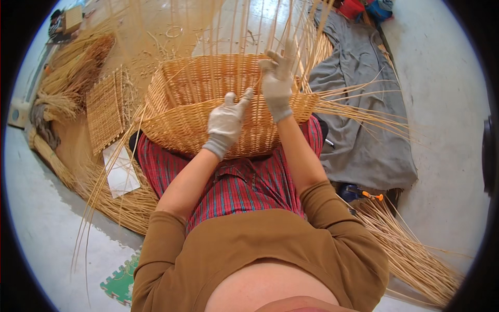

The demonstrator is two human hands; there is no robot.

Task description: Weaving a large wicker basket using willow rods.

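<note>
A golden woven wicker basket [174,127] rests across my lap, its near wall toward me and long upright canes [239,36] rising from its weave. My left hand [224,125], in a pale glove with a grey cuff, lies against the near wall. Two of its fingers stretch apart at the rim; the others are partly hidden. Raised over the right part of the basket, my right hand [277,86] wears a matching glove. Its fingers are spread among the uprights and slightly blurred. No tool shows in either hand.
Loose cane ends [364,112] stick out rightward over a grey cloth [358,151]. Cane bundles lie at the lower right [410,255] and left [78,67]. A flat woven panel [105,112] and a white sheet [120,171] are on the left. Orange-handled tool [373,196] beside my right thigh.
</note>
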